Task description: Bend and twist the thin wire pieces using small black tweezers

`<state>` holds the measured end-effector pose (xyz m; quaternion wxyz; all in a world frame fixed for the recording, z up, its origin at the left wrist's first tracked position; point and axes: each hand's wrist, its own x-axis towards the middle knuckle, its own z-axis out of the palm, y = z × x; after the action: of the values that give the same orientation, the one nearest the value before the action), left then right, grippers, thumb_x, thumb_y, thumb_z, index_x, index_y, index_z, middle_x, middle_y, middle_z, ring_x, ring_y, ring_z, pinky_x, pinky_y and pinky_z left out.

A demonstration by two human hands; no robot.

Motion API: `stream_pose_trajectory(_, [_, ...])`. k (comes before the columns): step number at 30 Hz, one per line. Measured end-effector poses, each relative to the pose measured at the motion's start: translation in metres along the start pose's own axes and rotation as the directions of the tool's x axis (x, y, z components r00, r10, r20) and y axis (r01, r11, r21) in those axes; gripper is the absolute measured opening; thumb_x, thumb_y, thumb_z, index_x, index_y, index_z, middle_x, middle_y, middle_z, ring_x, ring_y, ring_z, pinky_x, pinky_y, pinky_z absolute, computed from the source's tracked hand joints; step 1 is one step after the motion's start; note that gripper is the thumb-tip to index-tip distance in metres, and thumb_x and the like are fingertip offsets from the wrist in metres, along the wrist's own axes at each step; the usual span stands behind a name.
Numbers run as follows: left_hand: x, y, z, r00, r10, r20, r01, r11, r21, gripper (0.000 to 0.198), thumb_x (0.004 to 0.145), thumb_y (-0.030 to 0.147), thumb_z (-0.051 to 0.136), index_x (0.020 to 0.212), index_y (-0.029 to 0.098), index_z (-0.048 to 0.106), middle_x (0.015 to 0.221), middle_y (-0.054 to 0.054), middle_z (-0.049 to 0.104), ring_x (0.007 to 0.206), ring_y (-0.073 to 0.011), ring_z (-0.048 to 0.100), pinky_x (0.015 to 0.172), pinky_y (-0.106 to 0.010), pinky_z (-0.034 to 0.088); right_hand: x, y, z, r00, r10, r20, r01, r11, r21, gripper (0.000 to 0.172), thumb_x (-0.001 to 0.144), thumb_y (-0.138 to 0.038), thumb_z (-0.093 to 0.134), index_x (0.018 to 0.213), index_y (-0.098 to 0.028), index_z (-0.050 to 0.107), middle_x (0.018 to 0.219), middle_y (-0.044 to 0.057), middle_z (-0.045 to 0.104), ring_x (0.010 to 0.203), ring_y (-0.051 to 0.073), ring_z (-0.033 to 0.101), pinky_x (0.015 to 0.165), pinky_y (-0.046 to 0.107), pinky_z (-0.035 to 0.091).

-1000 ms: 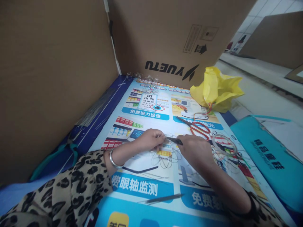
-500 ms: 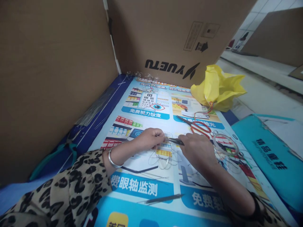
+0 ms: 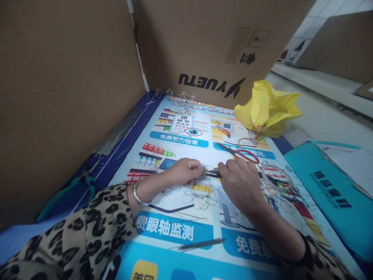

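Observation:
My left hand (image 3: 183, 171) is closed in a pinch on a thin wire piece (image 3: 201, 196) that loops down onto the printed poster (image 3: 175, 229). My right hand (image 3: 241, 184) grips small dark pliers (image 3: 212, 173), their tip meeting the wire at the left fingertips. Both hands rest on the poster near its middle. A silver bangle sits on my left wrist, above a leopard-print sleeve.
Red-handled scissors (image 3: 243, 154) lie just beyond my right hand. A crumpled yellow bag (image 3: 266, 109) sits at the back right, a coil of wire (image 3: 276, 179) to the right, and a dark thin tool (image 3: 201, 244) near me. Cardboard walls (image 3: 72, 77) close the left and back. Teal-handled pliers (image 3: 70, 186) lie left.
My right hand has shifted slightly left and rolled over the pliers, covering more of the scissors. The left hand stays in place.

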<state>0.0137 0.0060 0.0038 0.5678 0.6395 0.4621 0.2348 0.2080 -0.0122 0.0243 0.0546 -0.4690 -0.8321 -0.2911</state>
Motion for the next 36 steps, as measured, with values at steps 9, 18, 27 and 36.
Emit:
stream_pose_trajectory(9, [-0.002, 0.006, -0.003, 0.996, -0.058, 0.065, 0.063, 0.996, -0.068, 0.014, 0.075, 0.027, 0.05, 0.068, 0.016, 0.05, 0.05, 0.005, 0.05, 0.037, -0.0041, 0.042, 0.035, -0.014, 0.026, -0.001, 0.003, 0.004, 0.995, -0.04, -0.09, 0.041, 0.999, 0.01, 0.018, 0.085, -0.021, 0.045, 0.078, -0.019, 0.061, 0.066, 0.004, 0.054, 0.072, 0.018, 0.036, 0.065, 0.034, 0.017])
stream_pose_trajectory(18, [-0.002, 0.007, -0.004, 0.994, -0.06, 0.092, 0.067, 0.995, -0.075, 0.011, 0.075, 0.024, 0.051, 0.068, 0.016, 0.054, 0.053, 0.004, 0.053, 0.042, -0.0045, 0.047, 0.041, -0.014, 0.033, 0.001, 0.002, 0.008, 0.995, -0.061, -0.082, 0.066, 0.996, 0.068, 0.018, 0.085, -0.022, 0.047, 0.074, -0.019, 0.062, 0.064, 0.004, 0.055, 0.071, 0.017, 0.037, 0.066, 0.033, 0.019])
stream_pose_trajectory(27, [-0.003, 0.009, -0.005, 0.992, -0.041, 0.123, 0.05, 0.996, -0.068, 0.009, 0.074, 0.02, 0.05, 0.067, 0.016, 0.053, 0.052, 0.004, 0.052, 0.041, -0.0047, 0.046, 0.042, -0.015, 0.034, -0.001, 0.002, 0.01, 0.997, -0.063, -0.043, 0.066, 0.994, 0.089, 0.017, 0.084, -0.019, 0.047, 0.077, -0.019, 0.063, 0.064, 0.003, 0.057, 0.07, 0.017, 0.039, 0.065, 0.032, 0.018])
stream_pose_trajectory(36, [-0.003, 0.011, -0.007, 0.987, -0.049, 0.155, 0.059, 0.996, -0.061, 0.006, 0.071, 0.018, 0.051, 0.067, 0.016, 0.054, 0.048, 0.005, 0.052, 0.04, -0.0055, 0.046, 0.042, -0.016, 0.034, -0.002, 0.002, 0.011, 0.998, -0.059, -0.038, 0.063, 0.989, 0.133, 0.018, 0.08, -0.019, 0.049, 0.066, -0.019, 0.061, 0.062, 0.004, 0.057, 0.068, 0.017, 0.039, 0.064, 0.032, 0.019])
